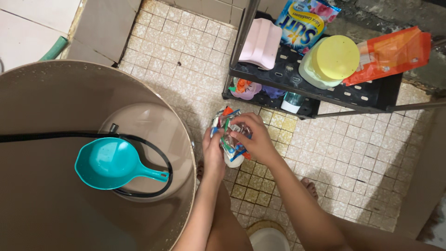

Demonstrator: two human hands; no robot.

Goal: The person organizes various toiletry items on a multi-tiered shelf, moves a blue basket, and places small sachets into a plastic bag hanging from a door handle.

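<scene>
Just right of the big tub, both hands grip a crinkled sachet bundle: left hand clasped beneath, right hand pinching its top.

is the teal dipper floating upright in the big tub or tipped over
Upright. The teal dipper sits bowl-up on the water in the tub, its handle pointing right.

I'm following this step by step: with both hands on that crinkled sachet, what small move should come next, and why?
Probably tear it open: the left hand steadies the sachet while the right hand pinches its top edge, beside the water-filled barrel.
</scene>
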